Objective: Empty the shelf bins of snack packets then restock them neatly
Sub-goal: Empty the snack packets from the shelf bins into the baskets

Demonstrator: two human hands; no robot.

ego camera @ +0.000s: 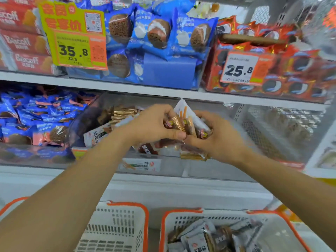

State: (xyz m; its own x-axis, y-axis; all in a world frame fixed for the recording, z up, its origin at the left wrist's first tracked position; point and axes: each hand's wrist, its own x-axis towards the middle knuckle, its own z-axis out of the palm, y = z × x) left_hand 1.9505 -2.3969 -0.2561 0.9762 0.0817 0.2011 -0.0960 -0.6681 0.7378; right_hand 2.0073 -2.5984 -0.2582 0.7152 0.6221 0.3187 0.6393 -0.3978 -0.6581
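Both hands meet over a clear shelf bin (163,166) on the middle shelf. My left hand (152,124) and my right hand (220,137) together grip a bunch of white and brown snack packets (185,120), fanned upward between the fingers. More packets of the same kind (101,133) lie in the bin behind and below the hands. Below, a white basket with an orange rim (234,211) holds several of these packets (200,239).
A second white basket (127,204) stands at the lower left. Blue cake packets (36,117) fill the bin to the left; an empty clear bin (283,128) sits to the right. The upper shelf carries blue cake packets (156,33), red packets (291,70) and price tags (74,48).
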